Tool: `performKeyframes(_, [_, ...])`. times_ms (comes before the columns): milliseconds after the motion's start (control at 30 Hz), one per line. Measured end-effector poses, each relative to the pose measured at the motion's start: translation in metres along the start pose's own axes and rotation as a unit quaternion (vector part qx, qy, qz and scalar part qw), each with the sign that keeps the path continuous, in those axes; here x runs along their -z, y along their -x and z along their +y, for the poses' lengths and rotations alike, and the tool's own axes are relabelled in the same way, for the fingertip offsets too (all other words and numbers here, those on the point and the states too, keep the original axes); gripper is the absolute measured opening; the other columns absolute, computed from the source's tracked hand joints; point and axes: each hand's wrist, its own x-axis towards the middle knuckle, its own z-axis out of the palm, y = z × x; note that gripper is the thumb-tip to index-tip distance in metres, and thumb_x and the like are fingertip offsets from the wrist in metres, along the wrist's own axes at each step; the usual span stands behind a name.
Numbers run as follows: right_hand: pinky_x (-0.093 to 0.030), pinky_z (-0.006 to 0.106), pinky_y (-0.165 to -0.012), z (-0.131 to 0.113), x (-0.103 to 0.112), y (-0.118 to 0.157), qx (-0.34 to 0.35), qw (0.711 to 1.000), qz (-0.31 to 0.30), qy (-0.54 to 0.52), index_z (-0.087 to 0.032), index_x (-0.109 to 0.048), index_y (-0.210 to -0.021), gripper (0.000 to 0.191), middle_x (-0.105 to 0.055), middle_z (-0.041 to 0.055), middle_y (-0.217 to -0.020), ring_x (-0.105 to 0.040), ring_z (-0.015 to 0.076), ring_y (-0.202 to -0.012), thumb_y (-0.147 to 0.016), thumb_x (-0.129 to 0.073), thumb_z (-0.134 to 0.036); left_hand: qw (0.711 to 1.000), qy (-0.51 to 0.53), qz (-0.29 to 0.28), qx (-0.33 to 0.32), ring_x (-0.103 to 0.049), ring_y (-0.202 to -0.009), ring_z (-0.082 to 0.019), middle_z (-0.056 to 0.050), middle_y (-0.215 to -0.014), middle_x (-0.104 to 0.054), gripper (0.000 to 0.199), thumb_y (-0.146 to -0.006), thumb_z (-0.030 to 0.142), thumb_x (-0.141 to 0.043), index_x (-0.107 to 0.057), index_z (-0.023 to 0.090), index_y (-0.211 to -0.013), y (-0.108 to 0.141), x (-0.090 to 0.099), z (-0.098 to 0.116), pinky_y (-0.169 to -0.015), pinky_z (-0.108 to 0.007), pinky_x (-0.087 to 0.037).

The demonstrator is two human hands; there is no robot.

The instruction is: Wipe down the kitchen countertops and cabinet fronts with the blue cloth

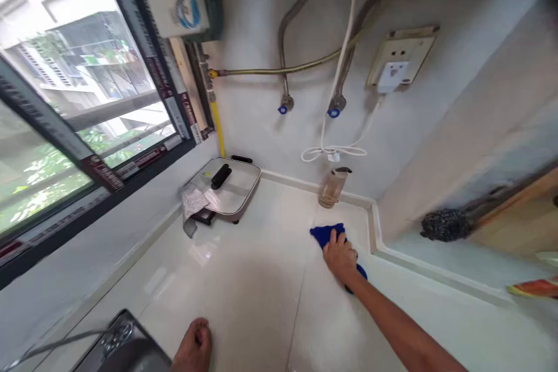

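Observation:
On the white tiled surface at right of centre, my right hand presses down on a dark blue cloth, its fingers bent over it. Parts of the cloth stick out ahead of the fingers and beside the wrist. A clear glass jug with a dark handle stands just beyond the cloth, near the wall. My left hand is at the bottom edge, left of centre, with its fingers curled together and nothing visible in them.
An electric pan with a glass lid sits in the back left corner, a grey cloth on its near side. A metal sink is at the lower left. Hoses and a white cable hang along the wall; a window is at left.

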Motion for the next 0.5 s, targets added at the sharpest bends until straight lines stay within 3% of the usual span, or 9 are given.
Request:
performKeyframes(133, [-0.047, 0.046, -0.076, -0.073, 0.017, 0.060, 0.108, 0.994, -0.012, 0.013, -0.007, -0.043, -0.152, 0.059, -0.050, 0.0294, -0.143, -0.060, 0.0333, -0.099, -0.096, -0.032, -0.023, 0.997, 0.053, 0.032, -0.054, -0.066, -0.076, -0.023, -0.005, -0.081, -0.071, 0.038, -0.091, 0.037, -0.037, -0.069, 0.022, -0.104, 0.009, -0.002, 0.003, -0.066, -0.032, -0.042])
performKeyframes(300, [-0.042, 0.053, -0.091, -0.157, 0.040, 0.132, 0.248, 0.968, -0.022, -0.015, -0.012, -0.039, -0.155, 0.064, -0.046, 0.0253, -0.151, -0.058, 0.0333, -0.109, -0.092, -0.040, -0.018, 0.982, 0.141, 0.061, -0.111, -0.069, -0.095, -0.024, -0.010, -0.099, -0.074, 0.042, -0.088, 0.042, -0.038, -0.070, 0.019, -0.104, 0.035, -0.010, -0.012, -0.088, -0.038, -0.055])
performKeyframes(400, [-0.039, 0.056, -0.098, -0.176, 0.043, 0.182, 0.350, 0.934, -0.034, -0.060, -0.018, -0.035, -0.158, 0.067, -0.040, 0.0217, -0.158, -0.055, 0.0347, -0.116, -0.091, -0.045, -0.022, 0.968, 0.163, 0.082, -0.174, -0.071, -0.097, -0.022, -0.010, -0.105, -0.075, 0.044, -0.092, 0.048, -0.040, -0.069, 0.019, -0.109, 0.067, -0.016, -0.045, -0.088, -0.035, -0.060])
performKeyframes(500, [-0.037, 0.058, -0.102, -0.164, 0.041, 0.228, 0.445, 0.889, -0.036, -0.100, -0.027, -0.031, -0.159, 0.071, -0.032, 0.0139, -0.163, -0.051, 0.0371, -0.125, -0.091, -0.049, -0.025, 0.938, 0.087, 0.184, -0.280, -0.072, -0.097, -0.020, -0.010, -0.106, -0.075, 0.040, -0.097, 0.046, -0.042, -0.067, 0.021, -0.116, 0.110, -0.021, -0.100, -0.086, -0.032, -0.063])
